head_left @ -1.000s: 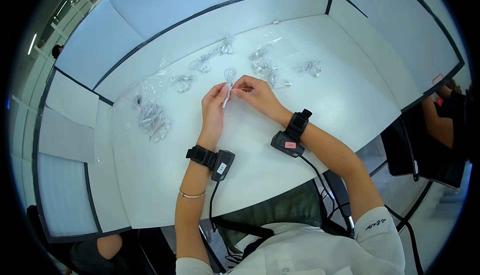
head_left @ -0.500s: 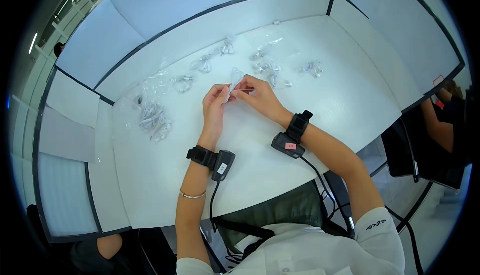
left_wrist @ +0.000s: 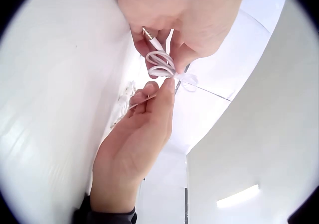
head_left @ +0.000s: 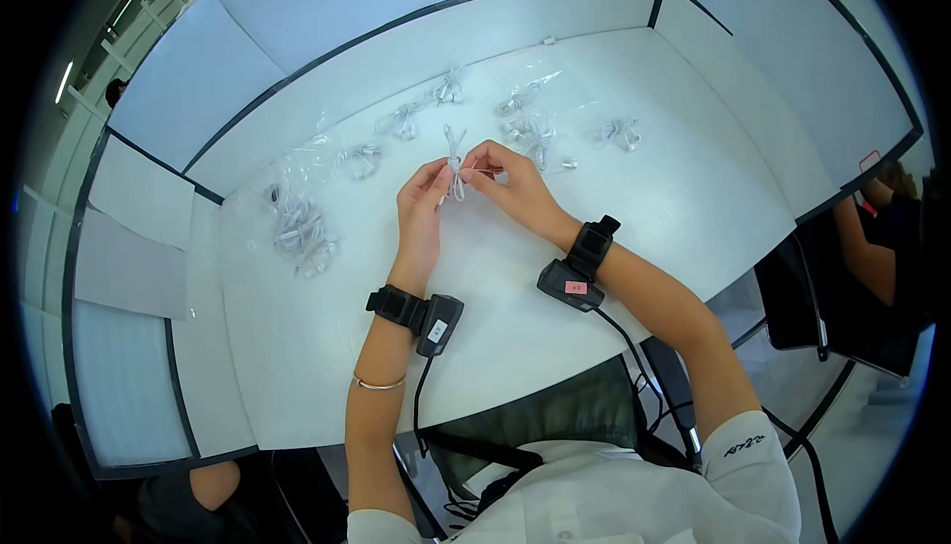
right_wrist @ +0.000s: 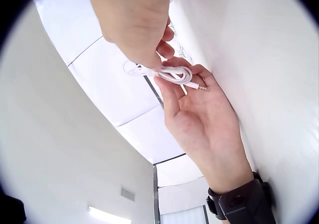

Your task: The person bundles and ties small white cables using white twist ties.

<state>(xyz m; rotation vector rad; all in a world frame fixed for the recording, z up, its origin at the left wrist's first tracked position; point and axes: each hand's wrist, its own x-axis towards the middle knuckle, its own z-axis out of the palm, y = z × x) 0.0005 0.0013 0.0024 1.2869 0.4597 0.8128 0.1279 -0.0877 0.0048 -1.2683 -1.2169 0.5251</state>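
A small coiled bundle of white earphone cable is held up between the two hands over the table. Its metal-tipped plug sticks out beside the loops, towards the left palm. The left hand pinches the middle of the bundle between thumb and fingers. From the other side, the right hand brings thumb and fingertips together at the same spot. A thin strand runs across the right fingers in the left wrist view. Loops show on both sides of the pinched middle.
Several coiled white cables in clear bags lie around: a heap at the left, bundles at the back, others beyond the right hand and one farther right. Low partition walls edge the white table.
The cable bundle has turned in the fingers: loops now show below the hands as well as above. Both hands stay in nearly the same place.
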